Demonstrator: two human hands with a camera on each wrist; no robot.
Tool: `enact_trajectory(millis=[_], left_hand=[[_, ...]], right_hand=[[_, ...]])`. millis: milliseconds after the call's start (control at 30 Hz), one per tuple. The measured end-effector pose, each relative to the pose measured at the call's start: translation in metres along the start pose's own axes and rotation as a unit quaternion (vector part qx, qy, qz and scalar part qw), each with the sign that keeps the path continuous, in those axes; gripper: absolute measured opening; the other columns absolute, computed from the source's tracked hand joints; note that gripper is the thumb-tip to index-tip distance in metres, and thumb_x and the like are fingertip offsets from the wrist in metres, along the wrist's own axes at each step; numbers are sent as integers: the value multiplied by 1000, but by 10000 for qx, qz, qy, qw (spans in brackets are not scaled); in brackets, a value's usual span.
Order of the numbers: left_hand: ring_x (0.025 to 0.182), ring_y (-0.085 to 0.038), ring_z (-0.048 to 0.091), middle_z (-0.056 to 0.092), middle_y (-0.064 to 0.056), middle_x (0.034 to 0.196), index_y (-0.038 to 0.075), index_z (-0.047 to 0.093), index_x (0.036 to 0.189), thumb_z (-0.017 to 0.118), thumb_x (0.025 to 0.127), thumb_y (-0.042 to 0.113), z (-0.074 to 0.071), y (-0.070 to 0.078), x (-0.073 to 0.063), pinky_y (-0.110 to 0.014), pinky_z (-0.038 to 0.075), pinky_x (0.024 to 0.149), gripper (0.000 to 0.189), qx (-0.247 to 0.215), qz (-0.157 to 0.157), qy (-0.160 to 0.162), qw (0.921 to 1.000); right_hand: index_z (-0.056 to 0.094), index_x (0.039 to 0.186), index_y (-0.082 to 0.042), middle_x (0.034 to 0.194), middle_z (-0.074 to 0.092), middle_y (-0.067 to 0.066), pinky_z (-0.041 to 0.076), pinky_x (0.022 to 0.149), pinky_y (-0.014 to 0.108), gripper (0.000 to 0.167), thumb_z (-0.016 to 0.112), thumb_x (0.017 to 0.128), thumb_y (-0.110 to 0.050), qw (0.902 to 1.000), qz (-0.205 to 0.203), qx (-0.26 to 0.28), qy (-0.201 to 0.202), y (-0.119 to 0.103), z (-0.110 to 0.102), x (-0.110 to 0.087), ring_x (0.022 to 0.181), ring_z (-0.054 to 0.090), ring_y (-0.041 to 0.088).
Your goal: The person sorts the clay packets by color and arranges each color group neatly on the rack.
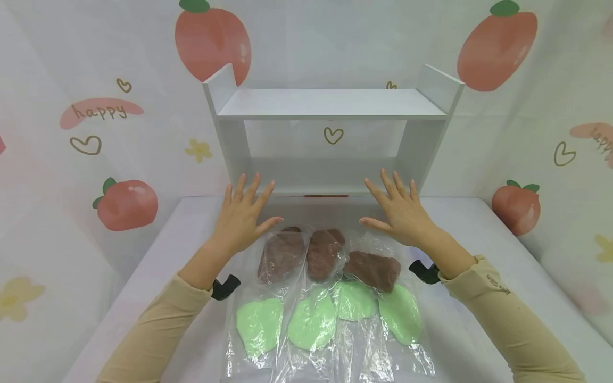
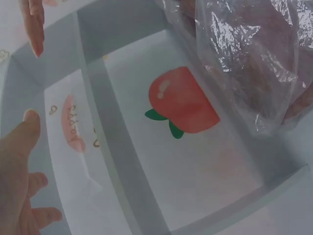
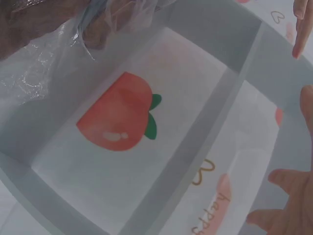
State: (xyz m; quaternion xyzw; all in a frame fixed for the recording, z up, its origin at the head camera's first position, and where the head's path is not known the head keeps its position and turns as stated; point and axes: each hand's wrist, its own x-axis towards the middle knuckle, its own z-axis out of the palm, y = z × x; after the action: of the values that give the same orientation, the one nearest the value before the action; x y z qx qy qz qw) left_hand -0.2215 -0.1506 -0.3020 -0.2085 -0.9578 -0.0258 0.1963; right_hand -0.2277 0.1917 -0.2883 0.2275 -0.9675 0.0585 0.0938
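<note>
In the head view my left hand (image 1: 239,221) is held palm down with its fingers spread, in front of the left side of a white shelf (image 1: 330,103). Mirroring it at the right side, my right hand (image 1: 404,218) also has straight, spread fingers. Neither holds anything. Below and between them lie clear plastic bags (image 1: 297,367) with three brown lumps (image 1: 282,255) at the far end and several flat pale green pieces (image 1: 312,322) nearer me. Both wrist views show the shelf frame (image 2: 115,147), wrinkled plastic (image 3: 36,73) and outstretched fingers at the edge.
The shelf stands at the back of a white table (image 1: 158,282), with an upper board and raised side panels. Behind it hangs a white cloth (image 1: 330,42) printed with red fruit, hearts and flowers. Black straps (image 1: 225,287) sit at the wrists.
</note>
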Motion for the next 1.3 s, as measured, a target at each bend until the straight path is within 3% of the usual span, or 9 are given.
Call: enact_trajectory(millis=[167,300,433,600,733,833,1100,1300], left_hand=[[142,-46,11,19,-21,154,16,25,149,56,88,50,-5,1,-1,-66,16,114,76,-42,5,40,10000],[141,-45,18,25,-22,152,15,29,147,57,88,50,-10,-3,-5,-65,21,112,75,-40,2,244,9997],[139,-43,25,31,-22,150,11,32,146,59,89,42,-14,-12,-11,-60,26,113,70,-667,-275,474,9963],[136,-39,33,38,-19,146,6,36,143,57,93,30,-14,-29,-18,-55,31,112,59,-1826,-904,749,9762],[132,-40,38,43,-22,142,4,39,140,54,94,26,-10,-41,-19,-56,33,110,53,-2270,-1304,1097,9589],[128,-42,42,45,-25,139,2,39,140,53,94,23,-6,-49,-17,-57,36,107,52,-2571,-1480,1323,9458],[128,-49,40,38,-29,142,-1,27,144,50,96,26,5,-60,-7,-57,37,107,60,-3234,-1574,1031,9274],[131,-47,38,35,-28,145,2,22,147,50,96,27,14,-65,2,-55,36,110,63,-3634,-1731,882,9112]], right_hand=[[11,152,-19,157,-1,21,1,112,70,82,49,89,-58,9999,-52,64,81,0,-3,-2,143,-1,46],[18,150,-17,156,10,23,8,114,67,78,54,90,-51,9981,-151,457,381,5,-8,-8,143,8,46],[24,149,-17,154,21,19,21,112,64,74,59,90,-43,9913,-28,1255,404,14,-12,-18,141,19,42],[25,147,-11,150,31,18,35,104,62,70,58,91,-37,9778,231,2083,40,33,-4,-29,135,32,41],[26,145,-4,142,40,24,43,97,63,67,58,92,-32,9681,367,2465,-259,47,11,-38,125,44,46],[27,144,-1,135,45,29,42,98,62,67,59,92,-29,9630,373,2623,-483,54,24,-41,121,48,48],[28,141,6,134,43,33,43,98,61,74,67,86,-24,9511,121,2987,-777,67,62,-44,119,48,50],[27,141,7,139,37,34,41,97,65,78,71,83,-21,9402,-94,3245,-1034,74,84,-44,122,43,53]])
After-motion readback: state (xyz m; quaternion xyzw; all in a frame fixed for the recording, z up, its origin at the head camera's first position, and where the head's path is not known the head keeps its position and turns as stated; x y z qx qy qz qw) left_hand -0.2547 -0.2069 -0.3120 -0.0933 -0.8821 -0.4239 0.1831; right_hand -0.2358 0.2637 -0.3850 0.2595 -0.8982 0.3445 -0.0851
